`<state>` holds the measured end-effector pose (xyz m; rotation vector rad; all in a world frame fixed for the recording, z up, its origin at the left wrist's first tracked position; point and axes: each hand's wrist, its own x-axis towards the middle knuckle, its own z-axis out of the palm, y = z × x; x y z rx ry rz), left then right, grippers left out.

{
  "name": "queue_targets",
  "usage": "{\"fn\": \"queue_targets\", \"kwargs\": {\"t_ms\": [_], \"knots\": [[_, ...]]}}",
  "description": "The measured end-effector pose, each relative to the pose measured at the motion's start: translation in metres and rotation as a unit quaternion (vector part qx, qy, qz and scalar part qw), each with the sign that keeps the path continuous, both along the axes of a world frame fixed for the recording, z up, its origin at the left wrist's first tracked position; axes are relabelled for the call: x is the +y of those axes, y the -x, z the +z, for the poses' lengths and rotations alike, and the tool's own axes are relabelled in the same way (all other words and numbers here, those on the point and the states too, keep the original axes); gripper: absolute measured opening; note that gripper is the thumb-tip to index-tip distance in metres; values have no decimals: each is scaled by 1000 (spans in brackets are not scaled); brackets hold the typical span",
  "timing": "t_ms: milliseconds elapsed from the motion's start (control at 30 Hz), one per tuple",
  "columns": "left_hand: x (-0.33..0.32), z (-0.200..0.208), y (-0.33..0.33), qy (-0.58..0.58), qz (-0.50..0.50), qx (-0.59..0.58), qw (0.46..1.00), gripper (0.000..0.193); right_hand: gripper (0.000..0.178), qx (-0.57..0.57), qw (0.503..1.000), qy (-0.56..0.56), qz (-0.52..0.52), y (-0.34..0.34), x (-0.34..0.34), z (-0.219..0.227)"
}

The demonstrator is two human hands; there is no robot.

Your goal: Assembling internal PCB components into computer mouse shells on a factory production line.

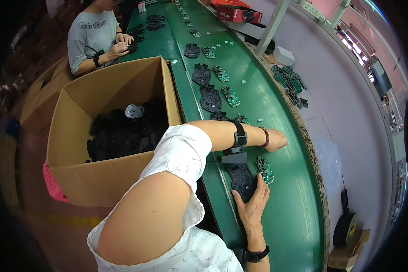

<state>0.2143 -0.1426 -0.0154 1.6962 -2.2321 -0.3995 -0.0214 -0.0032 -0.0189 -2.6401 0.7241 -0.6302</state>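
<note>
My left hand [276, 140] reaches across from the left, low over the green belt, beyond a green circuit board [264, 170]. Its fingers look curled under, and anything in them is hidden. Nearer to me, my right hand [254, 202] grips the lower end of a black mouse base [241, 178], with the thumb at its left edge and the fingers at its right. The base lies flat on the belt, inner side up. The circuit board rests just right of it, close to my right fingertips. My left forearm partly covers another black base [218, 116] and board [242, 119].
More black bases [211, 98] and boards [230, 96] line the belt [276, 213] ahead. A cardboard box [109, 179] of black parts stands left. A co-worker [93, 41] handles black parts at the far left. Boards [288, 79] are piled beyond the belt's right edge.
</note>
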Motion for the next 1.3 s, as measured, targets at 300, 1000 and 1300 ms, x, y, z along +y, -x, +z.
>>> {"fn": "queue_targets", "kwargs": {"t_ms": [300,1000,1300], "knots": [[-12,-7,20,42,58,7,997,39,103,15,997,-73,-13,11,-3,14],[-24,2,51,12,29,5,999,22,58,-24,985,-150,-80,54,-84,19],[-43,-5,61,-4,-18,45,999,29,52,-33,994,-84,-64,51,-96,6]]}}
